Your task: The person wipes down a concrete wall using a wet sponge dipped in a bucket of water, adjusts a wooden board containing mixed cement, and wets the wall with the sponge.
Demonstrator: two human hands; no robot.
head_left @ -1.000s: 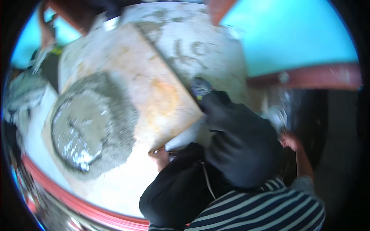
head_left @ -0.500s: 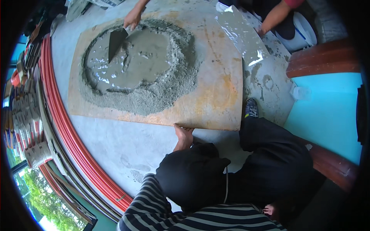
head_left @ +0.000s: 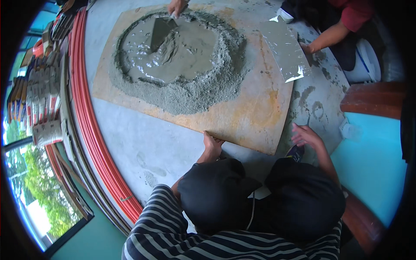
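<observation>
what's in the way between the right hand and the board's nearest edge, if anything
Nothing visible stands straight across from the right hand to the board: just a strip of concrete floor. The dark shoe is lower in the picture, near the board's corner.

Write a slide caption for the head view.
Left hand at the edge of a stained board, right hand open near its corner, while a co-worker's hand holds a trowel in wet grey mix.
</observation>
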